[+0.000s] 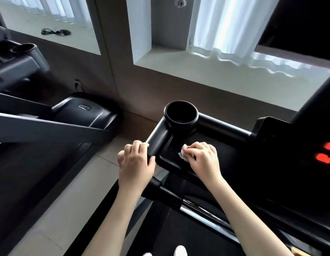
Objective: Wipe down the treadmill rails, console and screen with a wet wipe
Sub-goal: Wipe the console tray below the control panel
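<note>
Starting nearest the camera, two white shoe tips (180,251) are seen at the bottom edge, on the dark treadmill belt (179,230). Two bare forearms are stretched forward from there. A side rail (167,193), black with a chrome stretch lower down, is set diagonally between them and leads to the console. The left hand (135,161) is wrapped around this rail where it meets the console's left corner: the fingers are curled over the top of the bar and the thumb is laid against its inner side. Just to the right, the right hand (204,159) is set down in the console tray (179,143), a shallow black recess with a raised lip. A crumpled white wet wipe (184,154) is held under its bent fingers and pressed against the tray floor, near the tray's left edge, with part of it showing at the fingertips. Red lit segments of a display (325,154) are seen at the right edge, too blurred to be read. Beyond the tray, a round black cup holder (180,112) is set into the console's corner. A dark screen (304,24) is mounted above, at upper right. To the left, a neighbouring treadmill (83,113) is parked by the wall, where a wall socket (77,85) is fitted. Farthest off, white curtains (225,28) are hung over a pale window sill (215,78).
</note>
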